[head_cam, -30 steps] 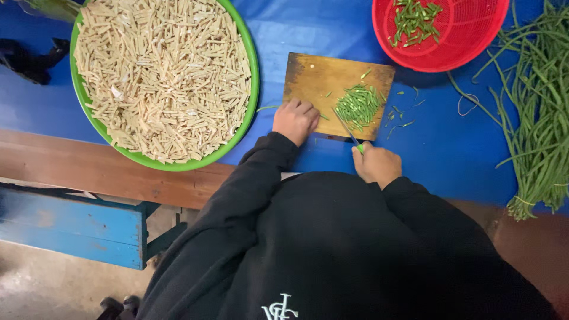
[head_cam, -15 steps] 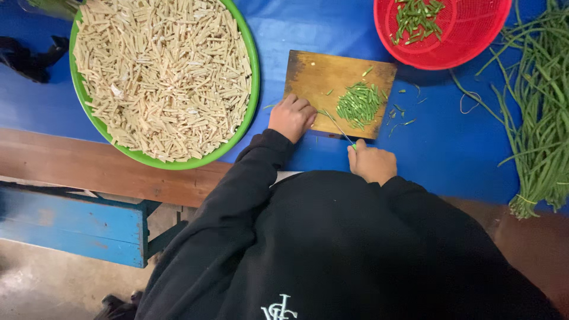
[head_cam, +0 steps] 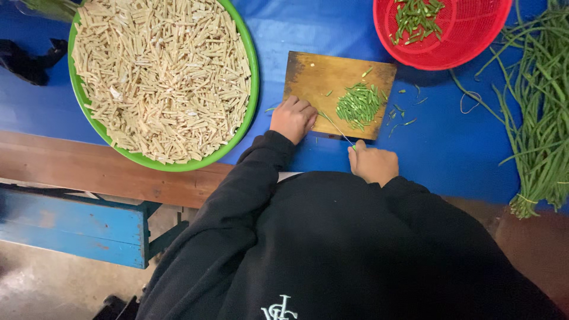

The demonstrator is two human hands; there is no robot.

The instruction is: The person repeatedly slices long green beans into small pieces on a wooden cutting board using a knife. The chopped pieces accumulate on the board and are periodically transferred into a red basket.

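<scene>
A wooden cutting board (head_cam: 314, 77) lies on the blue table cover, with a small pile of cut green bean pieces (head_cam: 358, 105) on its right half. My left hand (head_cam: 293, 118) rests curled on the board's near left edge. My right hand (head_cam: 373, 164) sits just below the board, closed on the handle of a thin knife (head_cam: 336, 127) whose blade reaches up over the board's near edge towards the pile. Black sleeves cover both arms.
A large green bowl (head_cam: 252, 89) of pale cut sticks fills the left. A red basket (head_cam: 468, 47) holding cut green pieces stands at the top right. Long whole green beans (head_cam: 542, 112) lie along the right edge. A wooden bench edge (head_cam: 101, 172) runs below.
The right hand and knife have drawn back from the pile to below the board's near edge. The left hand stays on the board's edge.
</scene>
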